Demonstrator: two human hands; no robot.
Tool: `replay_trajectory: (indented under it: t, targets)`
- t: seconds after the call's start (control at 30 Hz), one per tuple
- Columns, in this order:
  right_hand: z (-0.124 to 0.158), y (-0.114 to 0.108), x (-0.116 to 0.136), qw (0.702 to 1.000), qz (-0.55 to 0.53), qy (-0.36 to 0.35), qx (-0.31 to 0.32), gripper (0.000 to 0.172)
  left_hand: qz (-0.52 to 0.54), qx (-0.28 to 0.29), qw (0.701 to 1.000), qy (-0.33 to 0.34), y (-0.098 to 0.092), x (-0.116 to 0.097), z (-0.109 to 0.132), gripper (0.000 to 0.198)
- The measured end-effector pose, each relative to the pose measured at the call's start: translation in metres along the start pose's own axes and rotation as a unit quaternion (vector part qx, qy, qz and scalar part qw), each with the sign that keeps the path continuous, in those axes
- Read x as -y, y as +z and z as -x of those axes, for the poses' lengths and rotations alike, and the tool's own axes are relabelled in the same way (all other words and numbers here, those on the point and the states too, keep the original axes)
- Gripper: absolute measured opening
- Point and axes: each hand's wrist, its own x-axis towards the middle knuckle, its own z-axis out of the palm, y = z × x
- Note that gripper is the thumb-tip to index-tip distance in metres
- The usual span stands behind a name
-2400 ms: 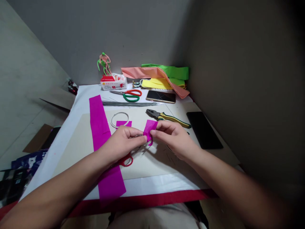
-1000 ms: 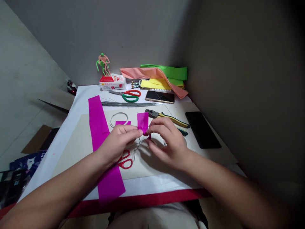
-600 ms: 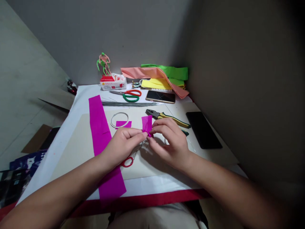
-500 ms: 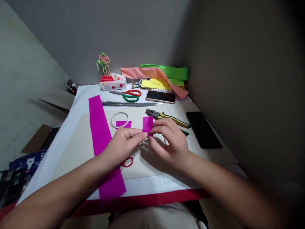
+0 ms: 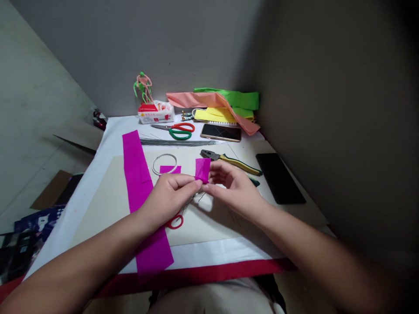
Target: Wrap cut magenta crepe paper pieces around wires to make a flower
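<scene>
Both hands meet over the middle of the board. Thumb and forefinger of my left hand [image 5: 173,192] pinch the lower left edge of a small magenta paper piece [image 5: 202,169], which stands upright. My right hand [image 5: 234,187] grips the same piece at its lower right corner, thumb in front and fingers curled behind. Thin wires [image 5: 198,197] show just below the fingertips. A red-handled pair of scissors [image 5: 176,222] lies partly hidden under my left hand. Beneath my left forearm runs a long magenta paper strip [image 5: 137,174]. Another magenta piece [image 5: 173,170] lies by a wire ring [image 5: 164,164].
Pliers [image 5: 238,164] and a black tablet-like slab [image 5: 280,178] lie to the right. Farther back are large scissors [image 5: 176,130], a bundle of wires [image 5: 176,142], a phone [image 5: 220,132], folded coloured paper [image 5: 222,102] and a tissue pack [image 5: 156,113] with small wire figures [image 5: 143,87].
My right hand has turned, its thumb now laid along the bottom of the magenta piece and its fingers tucked behind. My left hand keeps its pinch almost unmoved.
</scene>
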Motion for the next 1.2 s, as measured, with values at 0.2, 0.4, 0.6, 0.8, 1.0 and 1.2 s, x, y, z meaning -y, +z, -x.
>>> replay_trajectory:
  t: [0.2,0.4,0.6,0.8,1.0,1.2]
  targets:
    - [0.0,0.0,0.001,0.992,-0.116,0.048,-0.001,0.021,0.011,0.017,1.0,0.009,-0.001,0.0,0.001,0.03]
    - [0.0,-0.002,0.003,0.989,-0.135,0.065,0.007,0.018,-0.024,0.027,0.999,0.019,0.0,-0.006,0.001,0.026]
    - [-0.001,-0.003,0.004,0.982,-0.163,0.097,0.007,0.02,-0.146,-0.004,0.981,0.123,0.0,-0.013,0.0,0.024]
    - [0.0,-0.002,0.004,0.981,-0.162,0.104,0.009,0.015,-0.126,0.014,0.987,0.1,-0.002,-0.01,0.001,0.021]
    - [0.001,-0.003,0.005,0.969,-0.207,0.135,0.032,0.014,-0.081,0.018,0.994,0.069,-0.005,-0.007,0.002,0.024]
    - [0.001,-0.002,0.005,0.973,-0.204,0.111,0.018,0.009,-0.096,0.003,0.992,0.08,-0.003,-0.008,0.001,0.02]
